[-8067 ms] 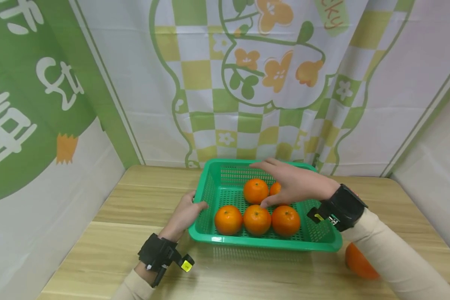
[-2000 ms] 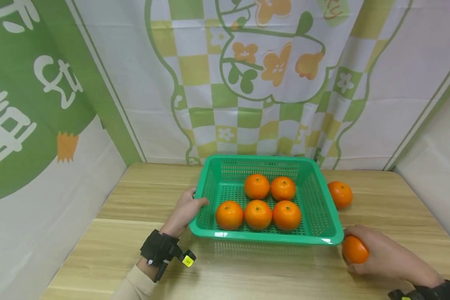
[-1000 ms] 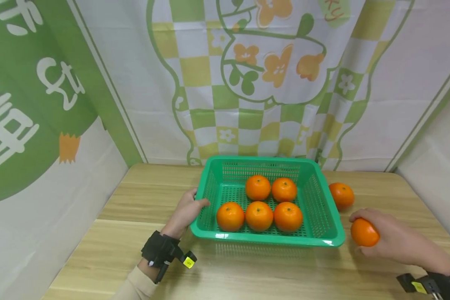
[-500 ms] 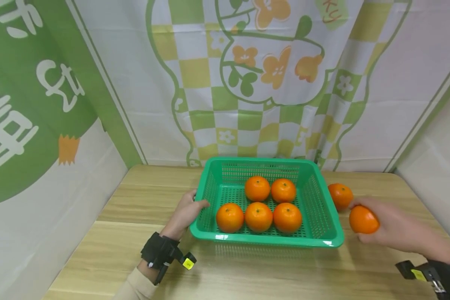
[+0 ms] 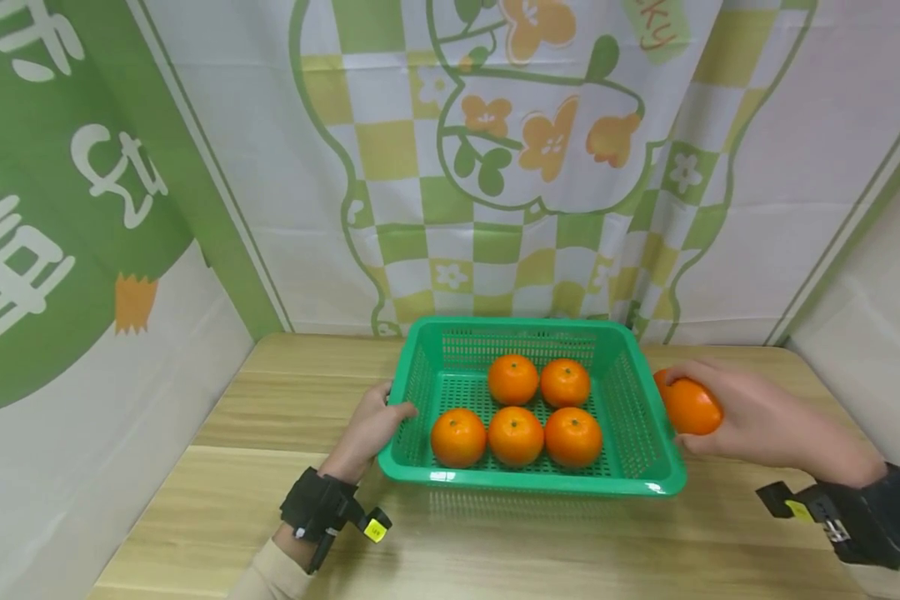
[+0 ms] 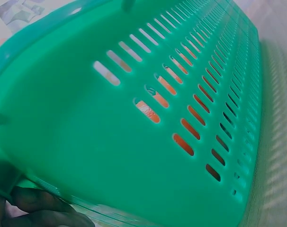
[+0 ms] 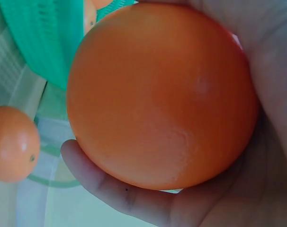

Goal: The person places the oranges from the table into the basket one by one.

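A green perforated basket (image 5: 532,483) stands on the wooden table. My left hand (image 5: 370,427) grips its left rim, thumb over the edge; in the left wrist view, curled fingers (image 6: 44,208) show below the basket wall. Beyond the basket's right rim, my right hand (image 5: 768,417) holds an orange (image 5: 693,407), with fingers and thumb curled round it. This orange fills the middle of the right wrist view. Another orange (image 7: 13,144) lies outside the basket, mostly hidden behind the held one in the head view. Several oranges (image 5: 516,436) sit inside the basket in two rows.
The wooden table (image 5: 270,392) runs back to a patterned curtain (image 5: 390,150). Pale cloth walls flank it on both sides. Black camera straps (image 5: 873,517) sit on both wrists.
Earlier my right hand was over the oranges in the basket. It then took an orange at the right and carried it up and left towards the right rim. My left hand kept its grip.
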`<action>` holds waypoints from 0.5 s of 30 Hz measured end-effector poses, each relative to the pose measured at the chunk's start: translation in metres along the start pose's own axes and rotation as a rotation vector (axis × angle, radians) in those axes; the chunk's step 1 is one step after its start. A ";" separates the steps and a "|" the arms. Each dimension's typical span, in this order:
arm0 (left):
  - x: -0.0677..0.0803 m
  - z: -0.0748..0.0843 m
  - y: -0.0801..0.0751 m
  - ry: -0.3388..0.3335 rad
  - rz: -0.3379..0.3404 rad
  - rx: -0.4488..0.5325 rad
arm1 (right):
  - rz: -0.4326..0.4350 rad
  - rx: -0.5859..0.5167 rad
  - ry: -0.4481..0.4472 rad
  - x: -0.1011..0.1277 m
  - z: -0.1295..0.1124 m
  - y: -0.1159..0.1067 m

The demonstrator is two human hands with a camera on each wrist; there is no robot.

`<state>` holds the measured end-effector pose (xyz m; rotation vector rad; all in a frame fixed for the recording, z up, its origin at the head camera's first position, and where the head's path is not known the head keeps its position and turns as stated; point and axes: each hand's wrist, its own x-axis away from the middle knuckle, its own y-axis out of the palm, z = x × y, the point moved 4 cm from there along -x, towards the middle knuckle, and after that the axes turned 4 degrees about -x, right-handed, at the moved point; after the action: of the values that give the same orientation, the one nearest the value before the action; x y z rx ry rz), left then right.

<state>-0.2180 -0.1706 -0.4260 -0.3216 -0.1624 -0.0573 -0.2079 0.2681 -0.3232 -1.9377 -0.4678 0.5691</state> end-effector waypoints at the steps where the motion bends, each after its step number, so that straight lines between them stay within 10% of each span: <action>1: 0.000 0.000 0.000 0.000 -0.001 0.000 | 0.005 0.003 -0.014 -0.003 -0.003 0.000; 15: -0.002 -0.003 -0.001 -0.017 0.013 0.007 | -0.026 0.022 -0.033 -0.026 -0.025 -0.003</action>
<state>-0.2199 -0.1719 -0.4287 -0.3162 -0.1772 -0.0411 -0.2145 0.2370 -0.3068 -1.9012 -0.5049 0.5882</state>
